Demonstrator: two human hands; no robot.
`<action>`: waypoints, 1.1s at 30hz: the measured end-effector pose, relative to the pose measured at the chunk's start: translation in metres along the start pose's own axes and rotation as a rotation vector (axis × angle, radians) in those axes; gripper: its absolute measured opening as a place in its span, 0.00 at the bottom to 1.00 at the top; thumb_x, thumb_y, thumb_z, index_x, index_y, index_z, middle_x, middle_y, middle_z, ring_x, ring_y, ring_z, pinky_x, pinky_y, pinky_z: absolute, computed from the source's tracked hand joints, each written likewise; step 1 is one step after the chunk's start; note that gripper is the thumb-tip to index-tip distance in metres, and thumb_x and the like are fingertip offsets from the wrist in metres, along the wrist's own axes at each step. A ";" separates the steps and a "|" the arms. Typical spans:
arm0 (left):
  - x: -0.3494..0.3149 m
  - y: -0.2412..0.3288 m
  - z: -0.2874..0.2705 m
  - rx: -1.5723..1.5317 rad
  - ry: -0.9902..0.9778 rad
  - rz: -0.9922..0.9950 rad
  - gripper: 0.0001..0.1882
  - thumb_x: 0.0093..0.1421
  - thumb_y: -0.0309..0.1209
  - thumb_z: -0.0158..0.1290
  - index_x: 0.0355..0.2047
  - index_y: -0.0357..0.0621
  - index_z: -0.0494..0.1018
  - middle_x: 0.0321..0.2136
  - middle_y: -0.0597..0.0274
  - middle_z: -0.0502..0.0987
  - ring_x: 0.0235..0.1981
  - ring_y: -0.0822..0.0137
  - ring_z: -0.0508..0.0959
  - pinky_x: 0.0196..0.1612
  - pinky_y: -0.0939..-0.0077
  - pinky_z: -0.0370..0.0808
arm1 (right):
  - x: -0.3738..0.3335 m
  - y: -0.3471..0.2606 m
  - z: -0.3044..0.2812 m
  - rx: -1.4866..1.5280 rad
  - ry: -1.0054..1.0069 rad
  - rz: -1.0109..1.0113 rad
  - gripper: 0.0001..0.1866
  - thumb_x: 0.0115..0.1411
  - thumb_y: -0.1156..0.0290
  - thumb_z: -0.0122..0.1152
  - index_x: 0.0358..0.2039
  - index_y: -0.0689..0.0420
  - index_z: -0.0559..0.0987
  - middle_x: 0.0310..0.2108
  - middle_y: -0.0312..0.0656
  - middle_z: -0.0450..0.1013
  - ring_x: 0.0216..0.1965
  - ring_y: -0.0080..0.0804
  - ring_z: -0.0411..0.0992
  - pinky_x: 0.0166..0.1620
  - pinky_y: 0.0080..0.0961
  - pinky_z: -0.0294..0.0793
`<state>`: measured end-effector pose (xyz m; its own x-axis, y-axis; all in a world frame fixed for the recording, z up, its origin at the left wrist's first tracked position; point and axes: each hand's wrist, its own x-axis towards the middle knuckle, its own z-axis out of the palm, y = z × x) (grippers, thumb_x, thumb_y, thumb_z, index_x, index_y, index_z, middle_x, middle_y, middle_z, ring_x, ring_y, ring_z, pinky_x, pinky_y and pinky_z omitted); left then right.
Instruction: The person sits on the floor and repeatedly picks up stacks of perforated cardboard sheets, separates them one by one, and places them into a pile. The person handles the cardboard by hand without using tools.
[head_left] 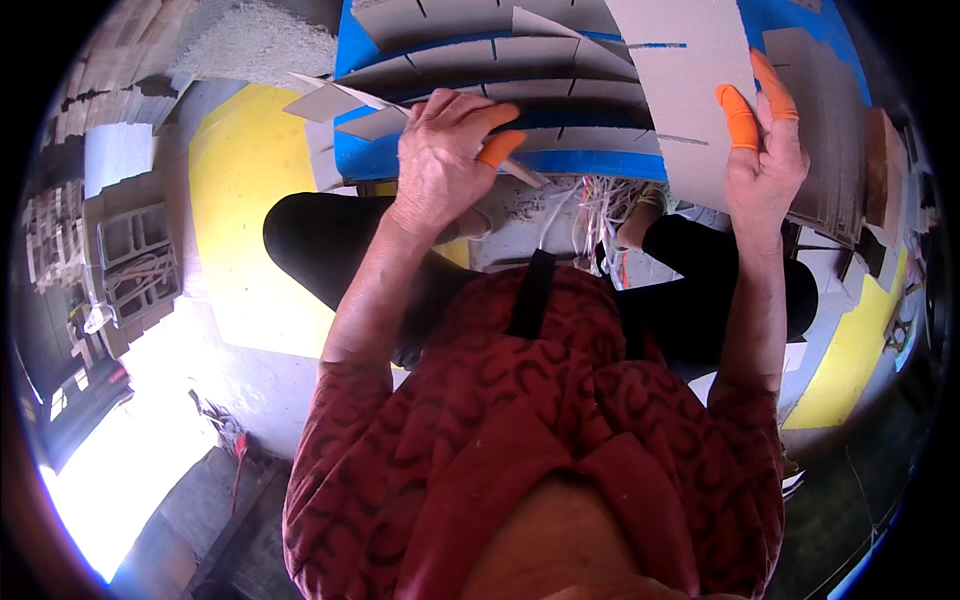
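Note:
My right hand (765, 165), with orange covers on two fingers, pinches the right edge of a wide slotted cardboard strip (690, 90). That strip slants down across the right side of a blue work surface (600, 163). My left hand (445, 155), with orange covers on its thumb and a finger, is closed over a narrow cardboard strip (350, 93) that comes out on both sides of it; its grip is partly hidden. Several slotted cardboard strips (525, 55) stand on edge in curved-looking rows in front of it.
A stack of cardboard (820, 130) stands at the right of the blue surface. Below lies a tangle of pale strips (610, 215) between my feet. Yellow sheets lie on the floor at left (250, 220) and right (850, 360). Stacked cardboard (110, 60) fills the far left.

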<state>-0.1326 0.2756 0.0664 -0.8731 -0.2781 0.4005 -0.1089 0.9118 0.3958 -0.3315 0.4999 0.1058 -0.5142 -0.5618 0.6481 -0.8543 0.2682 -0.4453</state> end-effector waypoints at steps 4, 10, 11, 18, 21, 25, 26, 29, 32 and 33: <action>-0.012 -0.008 0.004 0.045 -0.037 -0.058 0.08 0.49 0.27 0.67 0.31 0.46 0.83 0.32 0.63 0.81 0.39 0.63 0.78 0.46 0.67 0.75 | -0.007 0.013 0.013 -0.036 -0.064 -0.014 0.31 0.49 0.94 0.48 0.55 0.61 0.72 0.43 0.49 0.78 0.34 0.35 0.77 0.38 0.25 0.76; -0.011 -0.004 0.005 -0.019 -0.047 -0.111 0.08 0.48 0.26 0.67 0.31 0.46 0.83 0.32 0.64 0.81 0.40 0.64 0.78 0.47 0.66 0.73 | 0.000 0.026 0.033 -0.004 -0.208 -0.050 0.30 0.52 0.93 0.51 0.56 0.59 0.72 0.45 0.45 0.78 0.34 0.40 0.79 0.39 0.28 0.78; -0.011 -0.004 0.004 -0.024 -0.048 -0.114 0.08 0.48 0.26 0.67 0.31 0.46 0.83 0.32 0.64 0.82 0.40 0.64 0.78 0.47 0.66 0.73 | 0.004 0.025 0.034 -0.038 -0.250 -0.064 0.30 0.52 0.92 0.52 0.56 0.58 0.72 0.45 0.45 0.78 0.33 0.40 0.79 0.37 0.29 0.77; -0.011 -0.003 0.004 -0.036 -0.038 -0.126 0.07 0.48 0.26 0.67 0.30 0.45 0.83 0.31 0.63 0.82 0.40 0.65 0.78 0.48 0.66 0.73 | 0.020 0.013 0.046 -0.078 -0.381 -0.195 0.33 0.47 0.86 0.57 0.57 0.55 0.71 0.39 0.45 0.78 0.30 0.40 0.78 0.32 0.31 0.78; -0.012 -0.005 0.004 -0.037 -0.039 -0.123 0.07 0.47 0.26 0.67 0.29 0.45 0.83 0.31 0.63 0.82 0.40 0.65 0.78 0.48 0.66 0.73 | 0.016 -0.001 0.057 -0.091 -0.459 -0.217 0.35 0.49 0.87 0.55 0.60 0.52 0.70 0.39 0.44 0.79 0.32 0.40 0.79 0.33 0.32 0.79; -0.013 -0.006 0.005 -0.039 -0.040 -0.126 0.08 0.46 0.26 0.67 0.29 0.45 0.83 0.31 0.63 0.82 0.40 0.64 0.78 0.48 0.66 0.73 | -0.010 -0.012 0.083 -0.377 -0.651 -0.252 0.36 0.51 0.83 0.56 0.63 0.51 0.68 0.38 0.44 0.77 0.35 0.38 0.77 0.35 0.31 0.78; -0.013 -0.006 0.005 -0.043 -0.043 -0.128 0.09 0.46 0.26 0.67 0.30 0.45 0.83 0.31 0.63 0.82 0.40 0.64 0.78 0.48 0.66 0.73 | -0.014 -0.014 0.087 -0.491 -0.732 -0.243 0.35 0.50 0.81 0.57 0.62 0.53 0.68 0.37 0.43 0.76 0.36 0.37 0.77 0.36 0.31 0.78; -0.011 -0.006 0.003 -0.045 -0.051 -0.113 0.08 0.46 0.25 0.67 0.29 0.44 0.83 0.32 0.62 0.81 0.39 0.64 0.77 0.49 0.65 0.72 | -0.004 0.009 0.072 -0.223 -0.757 0.033 0.30 0.59 0.78 0.53 0.63 0.45 0.69 0.36 0.44 0.77 0.35 0.35 0.77 0.36 0.29 0.77; -0.010 -0.007 0.003 -0.055 -0.061 -0.071 0.07 0.46 0.24 0.65 0.28 0.43 0.81 0.30 0.62 0.80 0.38 0.63 0.77 0.47 0.66 0.72 | 0.017 0.049 0.041 -0.186 -0.555 0.302 0.25 0.62 0.68 0.59 0.59 0.39 0.71 0.31 0.44 0.77 0.31 0.40 0.77 0.34 0.38 0.77; -0.008 -0.007 0.005 -0.072 -0.043 -0.055 0.07 0.46 0.23 0.65 0.27 0.43 0.81 0.30 0.62 0.80 0.38 0.63 0.77 0.46 0.67 0.72 | 0.018 0.089 0.025 -0.297 -0.500 0.231 0.26 0.61 0.65 0.60 0.61 0.38 0.70 0.34 0.46 0.77 0.33 0.42 0.77 0.35 0.40 0.77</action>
<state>-0.1270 0.2727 0.0559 -0.8863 -0.3127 0.3415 -0.1241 0.8710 0.4753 -0.4154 0.4942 0.0625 -0.6516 -0.7423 0.1562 -0.7470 0.5922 -0.3020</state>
